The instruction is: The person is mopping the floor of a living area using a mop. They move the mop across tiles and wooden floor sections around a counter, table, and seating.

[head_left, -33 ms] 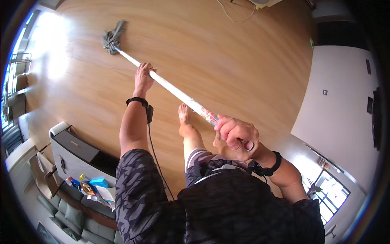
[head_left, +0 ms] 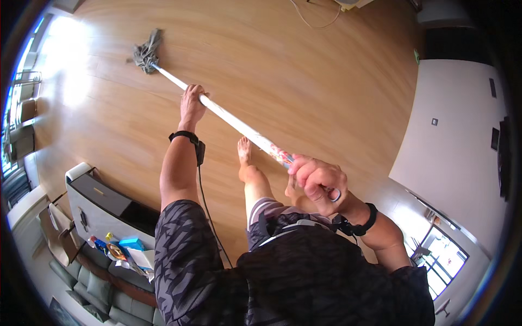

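A mop with a long white handle slants from the upper left down to my body. Its grey string head lies on the wooden floor at the far left, strands bunched and partly spread. My left hand is wrapped round the handle a short way above the mop head. Near its upper end, where a red and blue pattern shows, my right hand grips the same handle. A grey ring at the handle's tip sticks out beside the right hand's fingers.
To the left stands a table with a dark top, holding a blue box and small items. A grey sofa is at the lower left. A pale wall bounds the right. A cable lies at the top; another hangs along my left arm.
The mop head has shifted slightly to the left, and its strands lie differently. Both hands keep their places on the handle.
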Motion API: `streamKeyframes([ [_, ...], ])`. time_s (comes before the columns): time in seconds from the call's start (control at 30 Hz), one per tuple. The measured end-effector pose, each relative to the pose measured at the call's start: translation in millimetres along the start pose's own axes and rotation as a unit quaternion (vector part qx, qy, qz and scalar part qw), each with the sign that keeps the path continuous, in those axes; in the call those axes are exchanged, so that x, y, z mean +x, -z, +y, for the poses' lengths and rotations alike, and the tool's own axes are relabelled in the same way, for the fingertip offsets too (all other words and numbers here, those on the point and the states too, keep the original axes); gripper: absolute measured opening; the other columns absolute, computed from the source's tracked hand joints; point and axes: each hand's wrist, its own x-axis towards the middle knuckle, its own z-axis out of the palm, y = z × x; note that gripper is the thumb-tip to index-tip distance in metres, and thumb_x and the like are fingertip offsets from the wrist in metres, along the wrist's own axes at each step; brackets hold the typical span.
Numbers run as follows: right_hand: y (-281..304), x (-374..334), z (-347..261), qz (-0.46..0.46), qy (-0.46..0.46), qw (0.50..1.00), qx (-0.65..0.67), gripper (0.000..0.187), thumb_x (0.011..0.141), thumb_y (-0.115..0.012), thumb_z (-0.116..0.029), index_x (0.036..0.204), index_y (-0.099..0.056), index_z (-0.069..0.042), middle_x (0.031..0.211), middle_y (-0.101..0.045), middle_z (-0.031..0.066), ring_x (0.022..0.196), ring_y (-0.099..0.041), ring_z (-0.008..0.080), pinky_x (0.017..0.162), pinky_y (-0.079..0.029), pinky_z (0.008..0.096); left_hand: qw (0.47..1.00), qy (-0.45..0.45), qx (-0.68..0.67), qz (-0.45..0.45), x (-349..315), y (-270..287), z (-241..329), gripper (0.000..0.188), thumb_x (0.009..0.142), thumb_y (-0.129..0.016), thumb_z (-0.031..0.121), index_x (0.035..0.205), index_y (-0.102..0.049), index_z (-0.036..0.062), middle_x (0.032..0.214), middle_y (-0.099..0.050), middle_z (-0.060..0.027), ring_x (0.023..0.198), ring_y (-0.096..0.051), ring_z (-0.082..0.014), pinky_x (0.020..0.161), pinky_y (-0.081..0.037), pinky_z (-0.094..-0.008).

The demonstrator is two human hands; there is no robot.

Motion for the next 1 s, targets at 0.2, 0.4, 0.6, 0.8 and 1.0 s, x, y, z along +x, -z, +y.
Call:
streamKeyframes([
  [0.2, 65.7, -141.6, -24.5, 0.185, -0.089, 0.978, 0.036, 0.020, 0.094, -0.053, -0.021, 0.078, -0.048, -0.009, 0.080, -0.054, 0.0084, 0.091, -0.057, 0.0308, 0.099, -0.037, 0.0549, 0.999, 0.015, 0.001, -0.037, -68.1, -81.9, 104.1, 0.018, 0.072, -0.052, 0.000, 0.076, -0.067, 0.0092, 0.082, -0.063, -0.0160, 0.079, -0.060, -0.0365, 0.071, -0.048, -0.0466],
  [0.4, 185.3, -356.4, -152.0, 0.357, -0.157, 0.919, -0.055, 0.021, 0.086, -0.056, -0.022, 0.081, -0.044, -0.006, 0.082, -0.050, 0.0106, 0.086, -0.050, 0.0260, 0.088, -0.038, 0.0438, 0.940, -0.050, 0.095, -0.323, -160.7, -193.1, 348.1, 0.018, 0.078, -0.058, 0.020, 0.089, -0.067, 0.0094, 0.090, -0.064, -0.0152, 0.094, -0.060, -0.0328, 0.091, -0.041, -0.0482],
  [0.6, 231.9, -550.9, -308.7, 0.359, -0.055, 0.931, -0.029, 0.019, 0.089, -0.051, -0.022, 0.093, -0.047, -0.003, 0.084, -0.047, 0.0104, 0.093, -0.051, 0.0258, 0.096, -0.038, 0.0411, 0.830, -0.232, -0.021, -0.507, -266.5, -247.4, 552.3, 0.028, 0.077, -0.057, 0.020, 0.103, -0.064, 0.0119, 0.091, -0.068, -0.0119, 0.095, -0.064, -0.0292, 0.086, -0.045, -0.0486],
  [0.8, 201.6, -578.9, -330.2, 0.487, -0.055, 0.862, -0.132, 0.021, 0.094, -0.039, -0.016, 0.074, -0.038, -0.009, 0.070, -0.038, 0.0051, 0.070, -0.039, 0.0190, 0.075, -0.038, 0.0335, 0.788, -0.264, -0.095, -0.548, -327.9, -264.3, 601.8, 0.025, 0.079, -0.060, 0.030, 0.098, -0.066, 0.0151, 0.095, -0.066, -0.0096, 0.101, -0.061, -0.0294, 0.083, -0.042, -0.0467],
  [1.0, 214.4, -514.6, -293.7, 0.634, -0.030, 0.761, -0.130, 0.014, 0.088, -0.046, -0.011, 0.076, -0.039, -0.009, 0.071, -0.036, 0.0053, 0.064, -0.034, 0.0185, 0.074, -0.033, 0.0363, 0.810, -0.207, -0.062, -0.545, -286.7, -225.5, 533.6, 0.024, 0.080, -0.062, 0.024, 0.102, -0.067, 0.0136, 0.106, -0.067, -0.0117, 0.109, -0.059, -0.0304, 0.091, -0.041, -0.0483],
])
